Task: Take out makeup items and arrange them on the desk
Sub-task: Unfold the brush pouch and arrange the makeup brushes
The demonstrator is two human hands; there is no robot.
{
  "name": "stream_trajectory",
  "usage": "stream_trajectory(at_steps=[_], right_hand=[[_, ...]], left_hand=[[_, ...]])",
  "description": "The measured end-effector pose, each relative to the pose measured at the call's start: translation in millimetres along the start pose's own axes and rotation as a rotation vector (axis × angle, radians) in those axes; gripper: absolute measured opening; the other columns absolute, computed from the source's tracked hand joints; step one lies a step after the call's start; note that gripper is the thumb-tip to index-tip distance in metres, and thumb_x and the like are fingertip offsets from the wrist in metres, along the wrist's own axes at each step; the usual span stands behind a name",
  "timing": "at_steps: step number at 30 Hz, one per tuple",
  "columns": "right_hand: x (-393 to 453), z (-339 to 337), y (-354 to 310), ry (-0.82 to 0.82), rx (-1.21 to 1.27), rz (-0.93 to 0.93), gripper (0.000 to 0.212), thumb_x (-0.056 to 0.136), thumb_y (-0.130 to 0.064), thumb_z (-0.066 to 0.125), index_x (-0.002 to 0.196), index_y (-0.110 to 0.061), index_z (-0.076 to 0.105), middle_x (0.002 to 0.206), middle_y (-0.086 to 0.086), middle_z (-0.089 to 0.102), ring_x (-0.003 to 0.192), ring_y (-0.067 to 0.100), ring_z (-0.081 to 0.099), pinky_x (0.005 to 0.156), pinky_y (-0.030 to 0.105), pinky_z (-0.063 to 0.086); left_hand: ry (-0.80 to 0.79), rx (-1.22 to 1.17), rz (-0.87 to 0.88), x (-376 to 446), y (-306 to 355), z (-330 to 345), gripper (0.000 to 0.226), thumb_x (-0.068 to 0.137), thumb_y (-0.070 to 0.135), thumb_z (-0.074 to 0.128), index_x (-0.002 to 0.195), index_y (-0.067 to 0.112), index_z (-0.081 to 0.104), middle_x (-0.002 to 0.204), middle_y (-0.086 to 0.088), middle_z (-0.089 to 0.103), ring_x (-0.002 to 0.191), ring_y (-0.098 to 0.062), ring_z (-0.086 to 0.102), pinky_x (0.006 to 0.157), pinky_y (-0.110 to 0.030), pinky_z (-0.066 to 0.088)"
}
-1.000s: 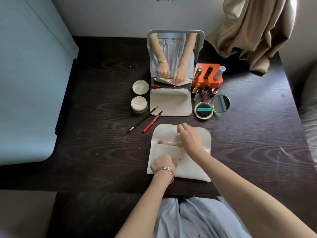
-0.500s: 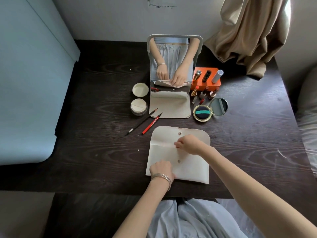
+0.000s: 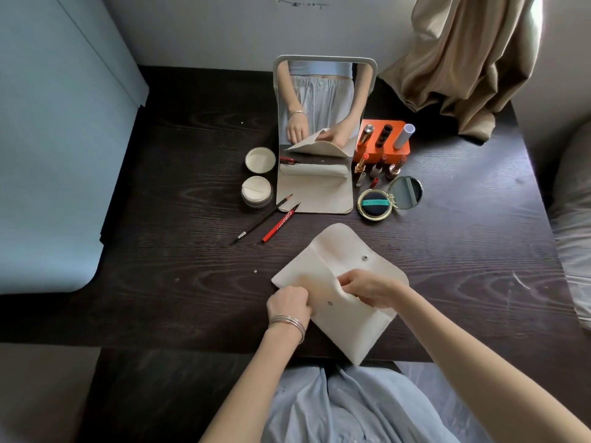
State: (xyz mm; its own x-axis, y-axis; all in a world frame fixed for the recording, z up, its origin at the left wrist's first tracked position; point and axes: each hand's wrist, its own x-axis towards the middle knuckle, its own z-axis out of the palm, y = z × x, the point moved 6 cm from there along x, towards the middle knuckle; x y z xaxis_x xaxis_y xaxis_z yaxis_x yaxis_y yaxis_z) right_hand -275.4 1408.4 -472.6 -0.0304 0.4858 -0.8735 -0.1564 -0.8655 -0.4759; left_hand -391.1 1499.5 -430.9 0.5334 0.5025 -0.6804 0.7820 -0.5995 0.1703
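Both hands grip the pouch: left hand [image 3: 287, 303] pinches its left edge, right hand [image 3: 367, 287] spreads the mouth. The pouch [image 3: 348, 327] lies near, flap open. Far off, pencils [image 3: 278, 223], compact [image 3: 374, 204], lipsticks [image 3: 377, 167] and jar [image 3: 256, 191] lie arranged; remaining contents unseen.

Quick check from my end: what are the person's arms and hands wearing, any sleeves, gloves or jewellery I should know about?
Both forearms are bare, with no sleeves in view and no gloves. The left hand has a stack of thin silver bangles at the wrist. The right hand shows no bracelet or watch; rings cannot be made out on either. A light blue garment covers the lap below the arms.
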Motion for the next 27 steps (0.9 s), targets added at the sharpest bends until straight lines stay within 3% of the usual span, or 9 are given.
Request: stream_trajectory(at_steps=[3, 6, 11, 15, 21, 23, 27], right_hand=[[-9.1, 4.6, 9.8, 0.119, 0.189, -0.095, 0.026, 0.087, 0.008, 0.053, 0.081, -0.011, 0.07, 0.065, -0.001, 0.071, 0.053, 0.009, 0.065, 0.049, 0.02, 0.052], [-11.6, 12.7, 17.0, 0.219, 0.35, -0.169, 0.023, 0.085, 0.011, 0.054, 0.083, -0.006, 0.069, 0.069, 0.003, 0.071, 0.055, 0.01, 0.067, 0.051, 0.021, 0.053], [-8.1, 30.7, 14.9, 0.284, 0.511, -0.221, 0.019, 0.084, 0.011, 0.054, 0.091, -0.002, 0.067, 0.088, 0.013, 0.069, 0.075, 0.024, 0.065, 0.072, 0.035, 0.051], [-4.9, 43.1, -5.4, 0.242, 0.525, -0.267, 0.007, 0.085, -0.01, 0.059, 0.091, -0.013, 0.062, 0.074, 0.0, 0.063, 0.065, 0.013, 0.059, 0.054, 0.023, 0.044], [4.1, 37.4, 1.9, 0.322, 0.544, -0.215, 0.003, 0.081, -0.021, 0.059, 0.082, -0.019, 0.058, 0.07, 0.0, 0.054, 0.061, 0.014, 0.047, 0.055, 0.027, 0.033], [2.9, 38.1, 3.5, 0.339, 0.557, -0.194, 0.003, 0.079, -0.019, 0.061, 0.079, -0.017, 0.058, 0.069, 0.0, 0.056, 0.061, 0.014, 0.049, 0.056, 0.027, 0.035], [1.7, 36.7, 4.0, 0.377, 0.561, -0.22, 0.029, 0.092, -0.002, 0.047, 0.066, -0.016, 0.051, 0.055, -0.004, 0.052, 0.047, 0.007, 0.048, 0.048, 0.022, 0.037]], left_hand=[[0.043, -0.086, -0.038, 4.7, -1.4, -6.6, 0.021, 0.09, 0.019, 0.053, 0.108, 0.012, 0.06, 0.117, -0.012, 0.06, 0.113, -0.03, 0.054, 0.087, -0.035, 0.046], [0.103, -0.212, -0.085, 8.4, 0.0, -11.4, 0.02, 0.089, 0.019, 0.054, 0.108, 0.013, 0.057, 0.112, -0.013, 0.063, 0.109, -0.031, 0.055, 0.086, -0.035, 0.046], [0.138, -0.535, -0.218, 9.1, -7.5, -15.4, 0.027, 0.087, 0.02, 0.057, 0.114, 0.017, 0.059, 0.114, -0.006, 0.067, 0.112, -0.027, 0.057, 0.09, -0.029, 0.043], [0.123, -0.606, -0.213, 7.6, -1.9, -19.4, 0.025, 0.089, 0.019, 0.052, 0.105, 0.022, 0.071, 0.114, -0.005, 0.068, 0.11, -0.029, 0.059, 0.09, -0.028, 0.045], [0.145, -0.626, -0.209, 1.7, 0.5, -21.0, 0.033, 0.091, 0.014, 0.043, 0.107, 0.023, 0.07, 0.115, -0.005, 0.068, 0.107, -0.029, 0.06, 0.09, -0.029, 0.046], [0.136, -0.634, -0.215, -1.0, 0.7, -23.2, 0.034, 0.09, 0.013, 0.042, 0.109, 0.023, 0.069, 0.117, -0.005, 0.066, 0.109, -0.029, 0.059, 0.09, -0.03, 0.045], [0.098, -0.667, -0.199, -4.8, 5.3, -21.9, 0.031, 0.092, 0.014, 0.038, 0.106, 0.015, 0.065, 0.117, -0.009, 0.063, 0.109, -0.033, 0.056, 0.09, -0.031, 0.043]])
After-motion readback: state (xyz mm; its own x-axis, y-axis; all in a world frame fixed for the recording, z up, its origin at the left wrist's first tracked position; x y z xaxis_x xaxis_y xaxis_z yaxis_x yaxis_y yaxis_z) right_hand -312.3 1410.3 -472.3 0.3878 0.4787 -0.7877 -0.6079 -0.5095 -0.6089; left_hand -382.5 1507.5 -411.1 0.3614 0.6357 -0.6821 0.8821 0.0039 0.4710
